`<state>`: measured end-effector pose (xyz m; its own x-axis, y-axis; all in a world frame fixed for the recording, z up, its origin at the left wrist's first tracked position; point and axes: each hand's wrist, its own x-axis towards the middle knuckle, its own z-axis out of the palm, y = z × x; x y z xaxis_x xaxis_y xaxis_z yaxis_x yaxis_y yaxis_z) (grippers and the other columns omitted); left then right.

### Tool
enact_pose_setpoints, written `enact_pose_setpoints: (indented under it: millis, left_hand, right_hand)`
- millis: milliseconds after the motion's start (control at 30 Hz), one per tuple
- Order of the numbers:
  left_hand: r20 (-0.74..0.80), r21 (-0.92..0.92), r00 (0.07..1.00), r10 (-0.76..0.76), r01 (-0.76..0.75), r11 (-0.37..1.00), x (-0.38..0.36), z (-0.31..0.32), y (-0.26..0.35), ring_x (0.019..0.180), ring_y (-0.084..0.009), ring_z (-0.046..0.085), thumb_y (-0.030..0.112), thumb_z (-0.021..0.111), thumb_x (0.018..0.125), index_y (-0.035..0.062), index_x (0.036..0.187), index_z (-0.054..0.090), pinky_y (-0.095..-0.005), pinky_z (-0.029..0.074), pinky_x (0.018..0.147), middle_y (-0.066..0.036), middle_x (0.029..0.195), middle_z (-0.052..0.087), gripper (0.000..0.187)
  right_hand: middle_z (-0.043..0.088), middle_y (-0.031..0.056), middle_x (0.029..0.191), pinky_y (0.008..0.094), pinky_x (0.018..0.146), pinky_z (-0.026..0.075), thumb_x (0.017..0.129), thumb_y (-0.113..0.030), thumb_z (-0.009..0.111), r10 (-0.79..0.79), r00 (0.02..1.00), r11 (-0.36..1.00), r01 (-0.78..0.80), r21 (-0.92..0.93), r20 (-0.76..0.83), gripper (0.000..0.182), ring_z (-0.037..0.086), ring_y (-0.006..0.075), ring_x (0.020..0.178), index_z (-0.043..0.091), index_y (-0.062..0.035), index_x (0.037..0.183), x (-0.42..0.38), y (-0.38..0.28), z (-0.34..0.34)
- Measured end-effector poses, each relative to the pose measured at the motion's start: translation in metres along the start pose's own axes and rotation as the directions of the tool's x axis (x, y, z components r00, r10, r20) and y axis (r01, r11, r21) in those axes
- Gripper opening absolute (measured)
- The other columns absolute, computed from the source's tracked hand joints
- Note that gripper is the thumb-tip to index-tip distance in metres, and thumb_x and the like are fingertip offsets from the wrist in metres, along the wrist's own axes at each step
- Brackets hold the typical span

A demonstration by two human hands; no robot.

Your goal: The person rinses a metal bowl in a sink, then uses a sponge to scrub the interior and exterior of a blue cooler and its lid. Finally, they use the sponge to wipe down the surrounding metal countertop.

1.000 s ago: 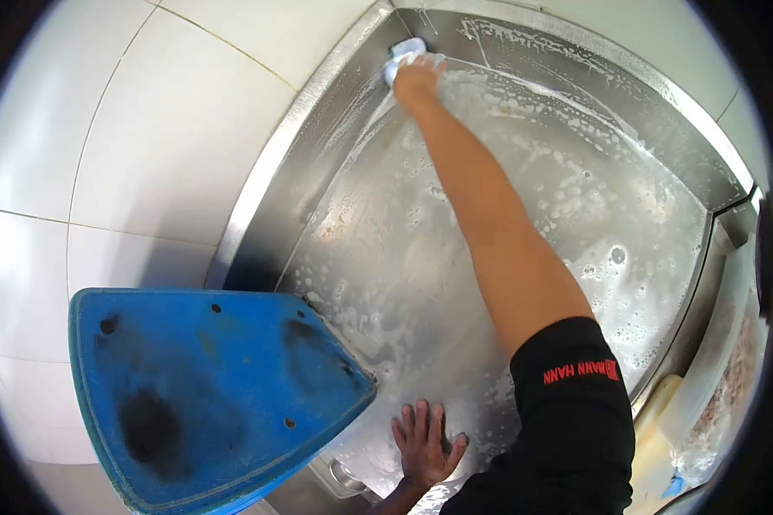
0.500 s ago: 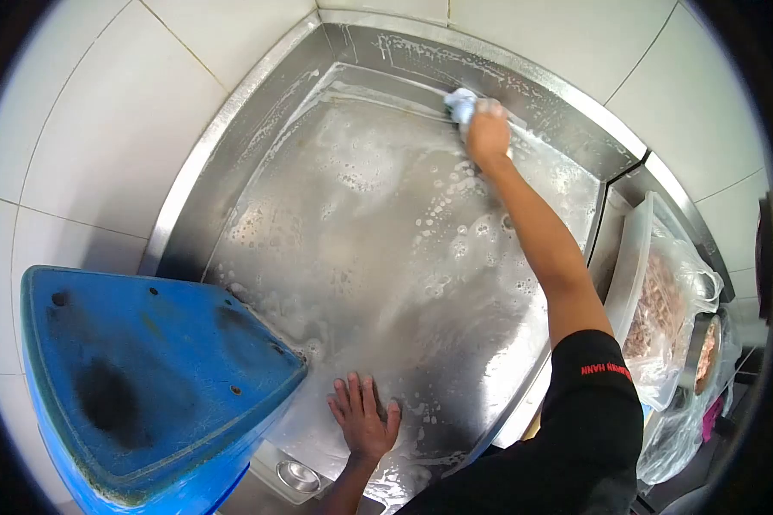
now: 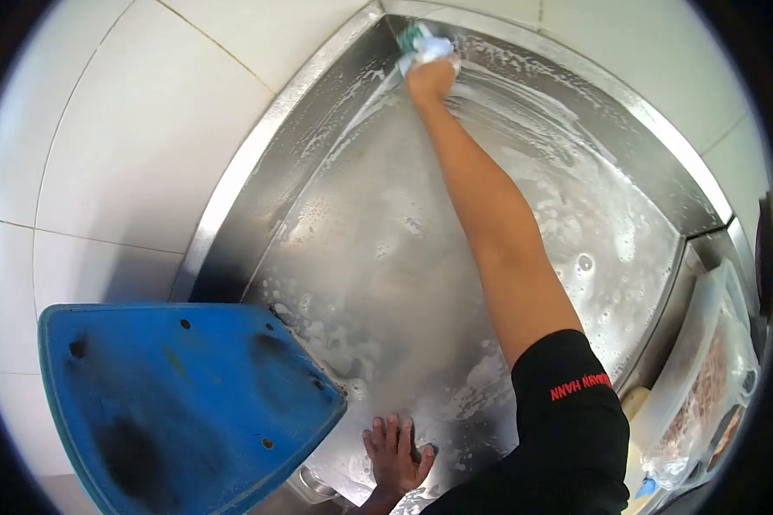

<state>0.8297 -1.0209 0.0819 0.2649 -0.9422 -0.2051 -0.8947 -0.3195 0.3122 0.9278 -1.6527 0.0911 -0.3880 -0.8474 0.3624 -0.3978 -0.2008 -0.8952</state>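
At the far corner of the soapy stainless-steel counter (image 3: 386, 232), my right hand (image 3: 432, 77) is closed around a bunched white and green cleaning cloth (image 3: 423, 47). It presses the cloth against the steel near the foot of the raised back wall. The cloth is blurred, and its exact kind is hard to make out. My left hand (image 3: 397, 455) lies flat on the wet steel at the near edge, fingers stretched out and holding nothing. Just left of that hand stands a large blue plastic bin (image 3: 189, 403) with dark stains on top.
White wall tiles (image 3: 137, 129) border the steel upstand. To the right, a translucent tub (image 3: 687, 369) holds a plastic bag of brownish food (image 3: 704, 386). A small round metal fitting (image 3: 316, 485) shows beside the bin's lower edge.
My right hand has slid the cloth left and farther away into the back corner, leaving foam streaks along the back edge. My left hand stays flat. The camera view has shifted.
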Motion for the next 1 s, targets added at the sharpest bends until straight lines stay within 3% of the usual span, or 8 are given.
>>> enact_pose_setpoints:
  millis: [133,400,467,567,667,700,800,1000]
  left_hand:
    - [-0.004,-0.004,1.0,-0.01,0.01,1.0,0.0,-0.001,0.003,0.14,-0.0421,0.007,0.043,0.053,0.085,-0.0025,0.135,0.036,-0.0618,0.005,0.106,-0.024,0.148,0.019,0.069]
    - [0.083,0.008,0.996,-0.014,0.014,1.0,0.002,0.0,0.011,0.139,-0.0459,0.003,0.046,0.05,0.086,-0.0042,0.135,0.032,-0.0643,0.002,0.104,-0.026,0.149,0.014,0.072]
    - [0.113,0.017,0.993,-0.031,0.03,0.999,0.004,-0.002,0.008,0.138,-0.0471,0.0,0.046,0.048,0.087,-0.0059,0.136,0.03,-0.0649,0.0,0.104,-0.028,0.149,0.009,0.073]
    - [0.104,-0.001,0.994,-0.023,0.023,1.0,0.003,0.0,0.007,0.138,-0.0466,-0.001,0.048,0.046,0.088,-0.0066,0.136,0.029,-0.0649,-0.001,0.104,-0.028,0.149,0.01,0.074]
    - [0.129,0.009,0.991,-0.035,0.034,0.999,0.001,-0.002,0.007,0.139,-0.0454,0.0,0.048,0.046,0.089,-0.0063,0.136,0.028,-0.0649,-0.001,0.104,-0.028,0.149,0.012,0.075]
    - [0.163,0.02,0.985,-0.049,0.046,0.999,0.003,-0.003,0.006,0.139,-0.0447,0.001,0.049,0.046,0.089,-0.0061,0.137,0.027,-0.0648,0.0,0.104,-0.027,0.149,0.013,0.075]
    - [0.089,0.028,0.996,-0.017,0.015,1.0,0.002,-0.001,0.005,0.14,-0.0438,0.003,0.048,0.047,0.089,-0.0045,0.138,0.026,-0.0643,0.002,0.105,-0.026,0.149,0.014,0.075]
    - [0.084,-0.002,0.995,-0.058,0.059,0.998,-0.001,-0.001,0.006,0.14,-0.043,0.007,0.044,0.047,0.089,-0.001,0.138,0.032,-0.0631,0.005,0.106,-0.024,0.148,0.019,0.068]
  right_hand:
    - [0.048,0.027,0.111,0.044,0.093,0.039,0.07,-0.014,0.07,-0.296,0.951,0.925,0.309,0.221,-0.088,0.058,0.046,0.0414,0.107,0.042,0.0104,0.114,0.005,-0.031,0.045]
    - [0.036,0.0286,0.125,0.0482,0.107,0.024,0.065,-0.029,0.074,-0.188,0.976,0.979,0.195,-0.052,0.111,0.094,0.033,0.0435,0.121,0.023,0.0097,0.134,-0.126,-0.053,0.053]
    - [0.036,0.0295,0.126,0.0483,0.106,0.027,0.066,-0.026,0.073,-0.226,0.908,0.968,0.169,0.187,0.353,0.085,0.034,0.0434,0.12,0.031,0.0083,0.132,-0.117,-0.05,0.015]
    - [0.05,0.0188,0.114,0.0427,0.092,0.044,0.071,-0.012,0.064,-0.606,0.751,0.74,0.653,-0.159,0.261,0.043,0.045,0.0344,0.11,0.055,-0.0019,0.111,-0.045,-0.025,0.026]
    - [0.058,-0.0003,0.097,0.037,0.068,0.047,0.083,-0.016,0.051,-0.707,0.664,0.549,0.733,-0.402,0.244,0.016,0.054,0.018,0.094,0.062,-0.0105,0.095,0.043,-0.047,-0.021]
    - [0.055,0.0222,0.12,0.0465,0.1,0.034,0.08,-0.029,0.059,-0.865,0.478,0.346,0.791,-0.505,0.156,0.05,0.048,0.036,0.116,0.052,0.0033,0.118,0.087,-0.001,0.039]
    - [0.056,0.0199,0.122,0.045,0.104,0.028,0.077,-0.033,0.061,-0.856,0.396,0.158,0.811,-0.563,0.331,0.06,0.049,0.0347,0.117,0.05,0.0034,0.124,0.086,0.003,0.042]
    - [0.058,-0.0034,0.099,0.0319,0.073,0.042,0.08,-0.018,0.055,-0.794,0.287,0.005,0.884,-0.467,0.536,0.016,0.051,0.0137,0.097,0.066,-0.0157,0.091,0.043,0.026,0.005]
